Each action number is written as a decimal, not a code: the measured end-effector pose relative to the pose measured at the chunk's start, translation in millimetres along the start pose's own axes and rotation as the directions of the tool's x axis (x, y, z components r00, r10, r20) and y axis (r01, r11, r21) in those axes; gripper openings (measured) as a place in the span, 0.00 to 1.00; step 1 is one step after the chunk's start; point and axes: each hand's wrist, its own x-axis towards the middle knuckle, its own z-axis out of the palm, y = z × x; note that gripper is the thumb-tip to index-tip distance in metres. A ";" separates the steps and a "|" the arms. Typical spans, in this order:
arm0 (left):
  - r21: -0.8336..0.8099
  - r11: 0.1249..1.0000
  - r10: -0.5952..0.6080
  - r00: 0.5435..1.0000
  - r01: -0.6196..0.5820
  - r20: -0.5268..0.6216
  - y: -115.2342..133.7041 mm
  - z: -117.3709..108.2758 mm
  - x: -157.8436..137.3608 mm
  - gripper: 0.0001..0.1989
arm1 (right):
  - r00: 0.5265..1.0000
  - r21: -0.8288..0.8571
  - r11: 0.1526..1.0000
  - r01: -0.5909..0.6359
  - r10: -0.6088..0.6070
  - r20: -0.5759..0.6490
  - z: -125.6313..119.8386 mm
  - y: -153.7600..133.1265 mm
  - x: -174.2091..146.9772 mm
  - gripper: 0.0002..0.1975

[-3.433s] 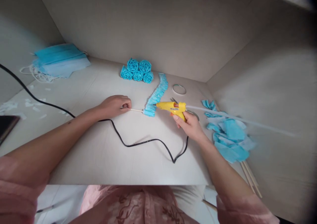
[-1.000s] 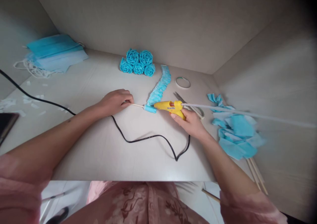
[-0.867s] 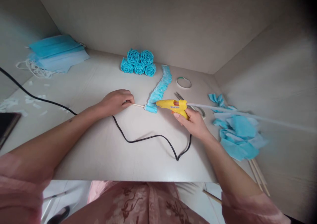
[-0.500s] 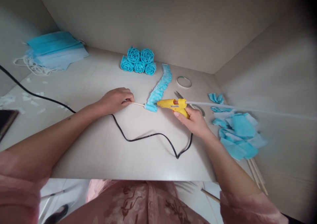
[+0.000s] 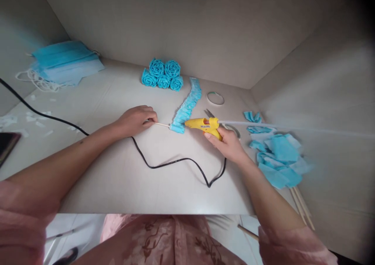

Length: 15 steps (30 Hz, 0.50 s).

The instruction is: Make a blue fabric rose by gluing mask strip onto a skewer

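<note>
My left hand [image 5: 139,118] is closed, pinching a thin wooden stick [image 5: 162,124] that points right. The stick's far end meets the near end of a ruffled blue strip [image 5: 186,108], which is partly rolled there and stretches away toward the back wall. In my right hand [image 5: 227,142] is a yellow glue gun [image 5: 202,123], fingers wrapped round its handle. Its nozzle points left, at the strip just above the rolled end. A long clear glue stick [image 5: 252,124] juts out of the gun's back. Scissors [image 5: 211,114] lie partly hidden behind the gun.
Several rolled blue flowers [image 5: 163,73] are stacked at the back. A roll of tape [image 5: 215,98] lies right of the strip. Face masks [image 5: 67,61] sit back left; blue cut pieces [image 5: 281,151] and wooden sticks [image 5: 299,204] lie at right. A black cord [image 5: 172,163] crosses the table.
Both hands hold nearly the same pose, with the glue gun nozzle still at the strip. The whole view has shifted very slightly.
</note>
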 end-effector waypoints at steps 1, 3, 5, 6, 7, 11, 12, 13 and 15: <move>-0.002 1.000 0.001 1.000 -0.001 0.002 0.3 -0.3 0.0 0.10 | 1.000 0.012 1.000 0.001 -0.001 -0.013 -0.3 -0.4 -0.2 0.22; -0.003 1.000 0.001 1.000 -0.001 0.005 1.0 -0.7 0.1 0.10 | 1.000 0.031 0.999 0.015 -0.014 -0.021 1.7 -2.6 -0.3 0.23; -0.003 1.000 0.000 1.000 0.000 0.003 1.2 -0.8 0.1 0.10 | 0.999 0.022 0.999 0.042 -0.042 -0.007 5.8 -5.7 0.1 0.22; -0.003 1.000 -0.001 1.000 0.001 0.003 1.0 -0.7 0.1 0.10 | 0.998 0.007 0.998 0.056 -0.056 0.001 7.8 -7.1 0.5 0.22; -0.003 1.000 -0.002 1.000 0.002 0.004 0.8 -0.5 0.1 0.10 | 0.998 -0.009 0.998 0.068 -0.068 0.009 9.3 -8.0 0.9 0.22; 0.004 1.000 0.001 1.000 -0.001 0.001 -1.1 0.5 0.3 0.10 | 0.997 -0.056 0.995 0.081 -0.081 0.007 8.0 -5.4 2.8 0.21; 0.005 1.000 0.006 1.000 -0.006 -0.003 -1.5 0.6 0.3 0.11 | 0.997 -0.065 0.995 0.082 -0.081 0.005 6.5 -3.6 3.3 0.21; 0.005 1.000 0.013 1.000 -0.013 -0.008 -1.9 0.7 0.3 0.11 | 0.997 -0.075 0.994 0.082 -0.082 0.003 5.1 -1.7 3.8 0.21; 0.003 1.000 0.027 0.999 -0.027 -0.016 -2.6 0.7 0.3 0.11 | 0.997 -0.093 0.993 0.079 -0.079 0.003 3.1 1.1 4.8 0.20</move>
